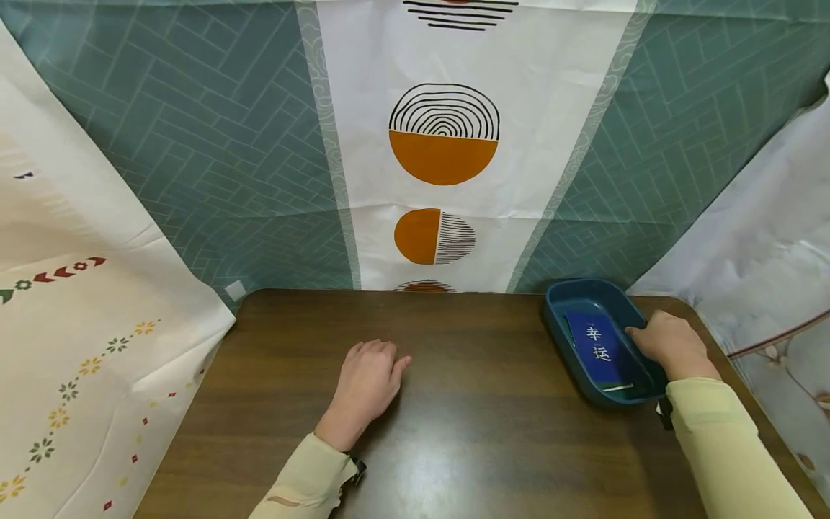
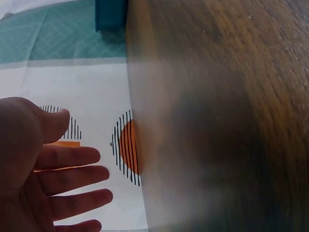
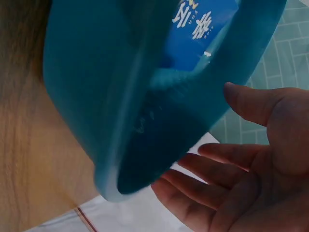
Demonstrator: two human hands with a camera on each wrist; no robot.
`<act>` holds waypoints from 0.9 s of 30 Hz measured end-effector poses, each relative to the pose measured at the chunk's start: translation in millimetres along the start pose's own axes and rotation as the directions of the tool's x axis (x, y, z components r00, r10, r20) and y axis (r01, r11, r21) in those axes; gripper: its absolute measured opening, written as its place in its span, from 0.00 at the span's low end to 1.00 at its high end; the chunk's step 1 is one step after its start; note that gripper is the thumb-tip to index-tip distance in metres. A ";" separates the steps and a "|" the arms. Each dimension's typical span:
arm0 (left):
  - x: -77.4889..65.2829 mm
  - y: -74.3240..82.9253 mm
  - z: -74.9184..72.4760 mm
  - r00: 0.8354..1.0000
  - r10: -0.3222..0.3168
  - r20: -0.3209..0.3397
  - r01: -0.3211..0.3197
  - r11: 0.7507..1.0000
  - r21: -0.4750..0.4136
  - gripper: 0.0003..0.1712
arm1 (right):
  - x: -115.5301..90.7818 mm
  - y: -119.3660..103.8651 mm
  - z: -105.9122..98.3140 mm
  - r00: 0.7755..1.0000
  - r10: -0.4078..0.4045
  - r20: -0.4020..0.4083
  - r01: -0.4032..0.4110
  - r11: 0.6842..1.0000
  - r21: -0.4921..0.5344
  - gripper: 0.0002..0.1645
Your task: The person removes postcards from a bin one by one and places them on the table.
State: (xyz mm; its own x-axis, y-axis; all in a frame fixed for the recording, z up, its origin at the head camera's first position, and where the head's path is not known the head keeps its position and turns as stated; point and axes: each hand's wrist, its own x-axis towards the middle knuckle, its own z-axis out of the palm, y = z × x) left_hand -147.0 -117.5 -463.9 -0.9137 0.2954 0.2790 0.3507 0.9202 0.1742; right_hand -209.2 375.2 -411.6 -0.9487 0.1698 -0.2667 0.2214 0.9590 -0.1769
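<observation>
At the right, I see the right hand (image 1: 674, 347) pinching the tray (image 1: 588, 297) by one side; uneven lifting could slide the blue card (image 1: 593, 353). The left hand (image 1: 368, 378), lower centre, is loosely spread.

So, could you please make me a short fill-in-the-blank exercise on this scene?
1. Inside the teal tray lies a flat item coloured ____.
2. The person's ____ hand is at the tray's rim.
3. The left hand holds ____.
4. In the head view, the largest fully visible circle on the hanging cloth has a lower half coloured ____.

Missing words: blue; right; nothing; orange.
</observation>
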 end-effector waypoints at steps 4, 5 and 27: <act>-0.8 -0.4 -1.6 1.000 -0.002 0.016 0.002 1.000 0.009 0.18 | -1.7 -0.4 1.4 0.998 -0.014 0.055 0.014 1.000 -0.002 0.40; -1.0 -0.6 -1.9 1.000 -0.003 0.021 0.003 1.000 0.012 0.18 | -2.4 -0.5 1.7 0.999 -0.017 0.047 0.018 1.000 -0.002 0.39; 0.1 5.5 -7.2 1.000 0.001 0.017 -0.002 0.999 0.043 0.18 | -14.7 -18.0 16.2 0.992 -0.114 -0.060 0.119 0.990 0.077 0.12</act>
State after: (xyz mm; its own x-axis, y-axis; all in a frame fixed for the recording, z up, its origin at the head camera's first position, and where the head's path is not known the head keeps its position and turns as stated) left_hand -143.7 -114.2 -456.0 -0.9168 0.3005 0.2630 0.3429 0.9300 0.1327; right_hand -195.6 351.8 -419.8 -0.9797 0.0724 -0.1870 0.1237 0.9521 -0.2797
